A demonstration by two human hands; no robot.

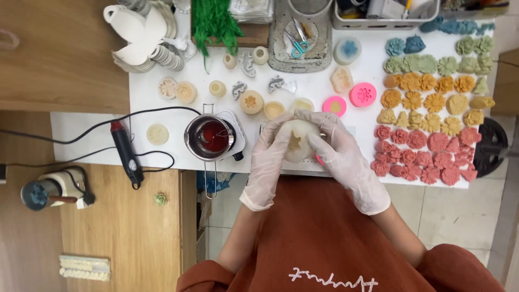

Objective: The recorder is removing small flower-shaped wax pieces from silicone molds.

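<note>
Both hands wear thin white gloves and hold a round cream-coloured silicone mould [296, 141] above the front edge of the white table [162, 116]. My left hand [268, 162] grips its left side with the thumb on top. My right hand [343, 157] wraps its right side and back. A small star-like cavity shows on the mould's face. A bit of pink shows under my right hand.
A metal pot of red liquid [212, 137] sits on a small heater left of my hands. A black heat tool [126, 153] lies further left. Rows of red [424, 154], yellow [432, 100] and green flower casts [432, 64] fill the right side. Pink moulds [362, 94] and cream moulds [251, 101] lie behind.
</note>
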